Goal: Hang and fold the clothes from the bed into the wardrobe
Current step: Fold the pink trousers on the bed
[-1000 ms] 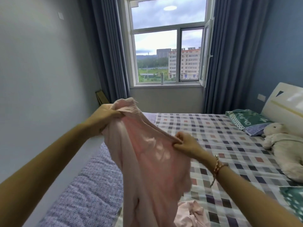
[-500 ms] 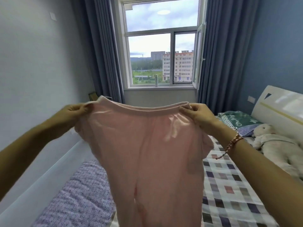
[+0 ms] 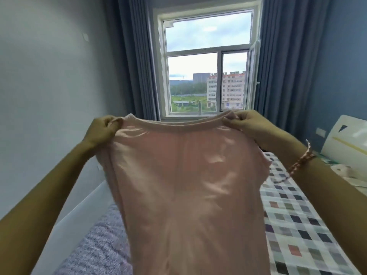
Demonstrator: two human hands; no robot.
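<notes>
Both arms are up in front of me. My left hand (image 3: 101, 130) pinches the left end of the pink garment's (image 3: 184, 185) ribbed top band, fingers curled tight round a small fold of cloth. My right hand (image 3: 248, 126) pinches the right end the same way, thumb on the near side.

A second ago the garment was bunched, my hands close together, the left one higher than the right. Half a second ago the band was already pulled out between them. Now the hands are level and further apart, the band sags only slightly, and the cloth hangs flat with a faint centre seam.

The garment is in the air above the bed (image 3: 294, 225), its lower part running out of the bottom of the view. It is held higher than before: the band now lines up with the bottom of the window (image 3: 206, 62).

The braided bracelet (image 3: 299, 163) sits on my right wrist. The purple patterned quilt (image 3: 95, 251) lies at lower left, beside the wall.
</notes>
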